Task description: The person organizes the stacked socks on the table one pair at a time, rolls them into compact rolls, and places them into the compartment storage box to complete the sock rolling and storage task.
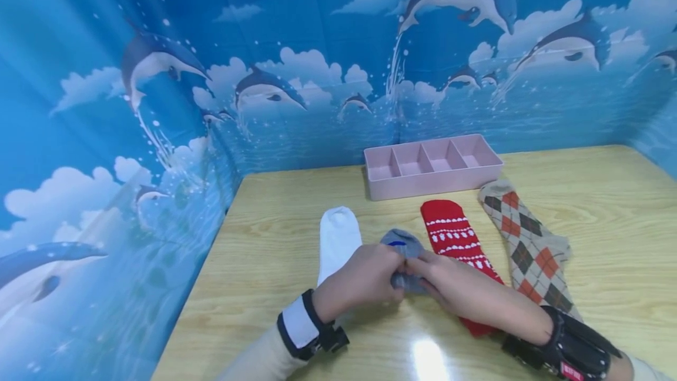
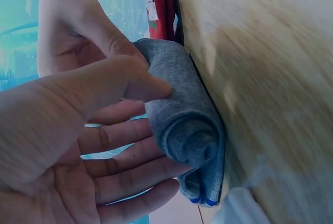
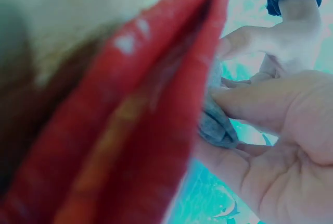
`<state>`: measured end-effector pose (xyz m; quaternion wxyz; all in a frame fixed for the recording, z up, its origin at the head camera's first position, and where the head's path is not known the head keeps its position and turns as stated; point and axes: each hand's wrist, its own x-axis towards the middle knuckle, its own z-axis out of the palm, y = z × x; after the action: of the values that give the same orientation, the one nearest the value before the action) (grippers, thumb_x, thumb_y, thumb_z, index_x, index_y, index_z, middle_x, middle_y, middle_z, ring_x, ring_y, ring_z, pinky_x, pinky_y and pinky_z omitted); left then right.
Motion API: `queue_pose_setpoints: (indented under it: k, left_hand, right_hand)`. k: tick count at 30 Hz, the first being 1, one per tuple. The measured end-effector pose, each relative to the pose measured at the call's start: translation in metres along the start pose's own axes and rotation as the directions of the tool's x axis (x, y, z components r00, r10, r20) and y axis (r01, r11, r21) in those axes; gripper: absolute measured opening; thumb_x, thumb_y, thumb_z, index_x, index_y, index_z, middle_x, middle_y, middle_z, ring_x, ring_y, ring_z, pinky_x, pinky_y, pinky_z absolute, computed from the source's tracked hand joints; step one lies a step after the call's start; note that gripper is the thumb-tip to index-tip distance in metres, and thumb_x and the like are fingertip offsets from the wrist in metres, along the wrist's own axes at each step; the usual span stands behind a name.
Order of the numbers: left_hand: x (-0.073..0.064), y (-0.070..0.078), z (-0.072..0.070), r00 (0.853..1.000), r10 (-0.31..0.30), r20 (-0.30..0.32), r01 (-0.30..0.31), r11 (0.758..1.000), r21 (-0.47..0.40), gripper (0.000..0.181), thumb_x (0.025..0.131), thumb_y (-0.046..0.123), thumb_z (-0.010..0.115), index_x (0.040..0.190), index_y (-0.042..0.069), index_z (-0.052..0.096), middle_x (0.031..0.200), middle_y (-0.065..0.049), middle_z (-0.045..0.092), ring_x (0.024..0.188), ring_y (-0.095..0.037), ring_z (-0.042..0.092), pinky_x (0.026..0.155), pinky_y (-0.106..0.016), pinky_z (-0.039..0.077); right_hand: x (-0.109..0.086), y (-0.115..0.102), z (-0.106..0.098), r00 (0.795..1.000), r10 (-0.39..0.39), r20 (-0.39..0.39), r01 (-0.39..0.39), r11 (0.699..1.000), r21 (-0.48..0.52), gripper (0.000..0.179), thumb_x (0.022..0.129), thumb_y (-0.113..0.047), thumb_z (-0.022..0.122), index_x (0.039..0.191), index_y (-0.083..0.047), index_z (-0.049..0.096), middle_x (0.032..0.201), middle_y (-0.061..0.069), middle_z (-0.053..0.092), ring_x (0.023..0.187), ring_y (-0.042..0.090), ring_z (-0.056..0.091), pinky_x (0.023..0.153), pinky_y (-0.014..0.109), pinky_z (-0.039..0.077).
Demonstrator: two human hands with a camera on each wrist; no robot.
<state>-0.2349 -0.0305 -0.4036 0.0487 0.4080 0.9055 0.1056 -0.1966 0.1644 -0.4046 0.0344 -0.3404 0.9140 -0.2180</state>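
A grey sock [image 1: 400, 237] lies at the middle of the table, partly covered by both hands. One end is wound into a thick roll, seen as a spiral in the left wrist view, where a flat stretch with blue marks [image 2: 210, 202] extends from under it. My left hand [image 1: 367, 275] grips one side of the roll, its thumb on top and fingers against the outer side. From the other side my right hand [image 1: 457, 284] pinches the roll between thumb and fingers. In the right wrist view a red sock [image 3: 171, 94] blocks much of the grey one.
Left of the hands lies a white sock [image 1: 338, 240]. A red sock with white patterns [image 1: 455, 234] passes under the right forearm, and an argyle sock [image 1: 534, 246] lies farther right. Behind them stands a pink box [image 1: 428, 183] with several compartments, near a dolphin-print curtain [image 1: 317, 128].
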Motion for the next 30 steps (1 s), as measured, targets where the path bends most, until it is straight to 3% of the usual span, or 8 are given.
queue_pose_setpoints:
  k: [3,10,15,21,30]
  left_hand:
    - [-0.001,-0.003,0.001,1.0,-0.009,0.0,0.009,1.0,-0.027,0.017,0.074,0.019,0.084,0.083,0.019,0.07,0.069,0.014,0.057,0.061,0.0,0.048,0.054,-0.014,0.036]
    - [-0.001,-0.003,0.002,0.999,-0.011,0.034,0.012,0.999,-0.032,0.019,0.074,0.02,0.081,0.081,0.017,0.064,0.065,0.013,0.05,0.057,-0.001,0.043,0.05,-0.015,0.031]
    - [0.0,-0.002,0.003,0.998,-0.006,0.056,0.009,0.999,-0.036,0.021,0.076,0.02,0.081,0.09,0.015,0.067,0.069,0.012,0.053,0.059,-0.002,0.046,0.051,-0.015,0.034]
    - [0.0,-0.002,0.001,0.998,-0.012,0.058,0.017,0.997,-0.075,0.026,0.078,0.023,0.085,0.097,0.016,0.068,0.082,0.01,0.063,0.07,-0.002,0.053,0.064,-0.015,0.043]
    - [0.001,-0.001,0.006,0.998,-0.002,0.061,0.004,0.999,-0.032,0.023,0.084,0.023,0.081,0.1,0.016,0.066,0.086,0.008,0.064,0.073,-0.004,0.054,0.067,-0.017,0.046]
  right_hand:
    - [0.001,-0.001,0.0,0.999,0.031,-0.016,-0.031,1.0,0.003,0.022,0.093,-0.007,0.07,0.113,-0.015,0.064,0.1,-0.004,0.062,0.086,0.003,0.061,0.067,0.023,0.054]
    - [0.002,0.0,-0.003,0.999,0.048,0.017,-0.05,0.994,0.094,0.015,0.092,-0.003,0.07,0.09,-0.017,0.066,0.087,-0.008,0.059,0.076,-0.001,0.053,0.061,0.019,0.049]
    - [0.003,0.003,-0.004,0.999,0.032,0.017,-0.034,0.993,0.112,0.016,0.094,-0.002,0.068,0.094,-0.017,0.065,0.088,-0.01,0.063,0.078,-0.001,0.054,0.065,0.021,0.049]
    - [0.003,0.011,-0.004,1.0,-0.015,0.01,0.013,0.986,0.169,0.02,0.094,0.0,0.067,0.092,-0.019,0.061,0.084,-0.011,0.058,0.076,0.0,0.051,0.065,0.02,0.047]
    - [0.004,0.015,-0.005,1.0,-0.024,0.001,0.023,0.973,0.229,0.012,0.093,-0.003,0.07,0.098,-0.014,0.069,0.091,-0.009,0.067,0.078,-0.001,0.053,0.067,0.021,0.051]
